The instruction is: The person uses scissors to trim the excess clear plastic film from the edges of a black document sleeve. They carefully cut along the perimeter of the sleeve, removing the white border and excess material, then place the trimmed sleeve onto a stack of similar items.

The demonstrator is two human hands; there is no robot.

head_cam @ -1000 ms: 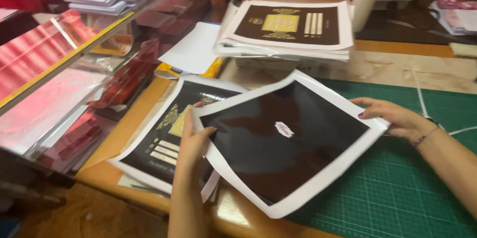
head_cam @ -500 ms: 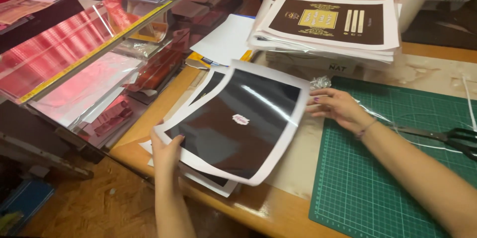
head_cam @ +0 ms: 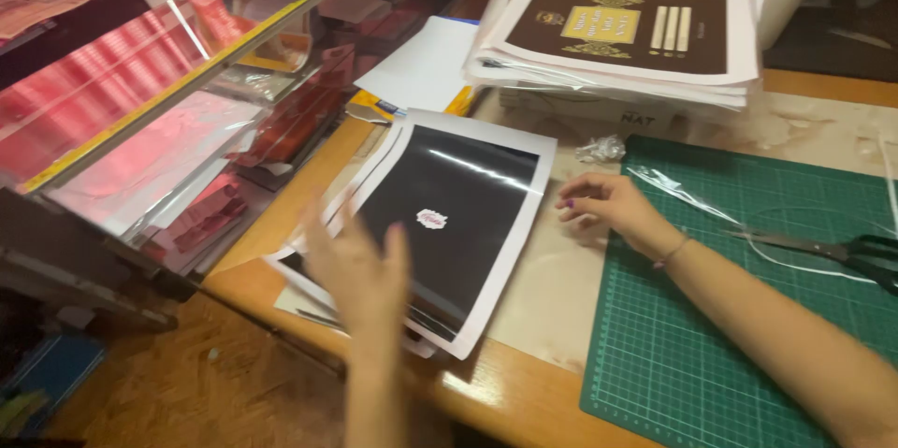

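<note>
**Around your workbench**

To your right lies a green cutting mat (head_cam: 748,317), with black-handled scissors (head_cam: 842,250) resting on it beside a strip of clear film (head_cam: 687,197). Ahead of you sits a stack of brown printed sheets (head_cam: 622,32). A crumpled bit of plastic (head_cam: 599,148) lies near it. On your left stand glass shelves (head_cam: 140,102) of red foil.

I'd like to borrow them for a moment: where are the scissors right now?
In the head view the scissors lie at the far right on the green cutting mat, just beyond the person's right forearm, next to a strip of clear plastic film.
</note>
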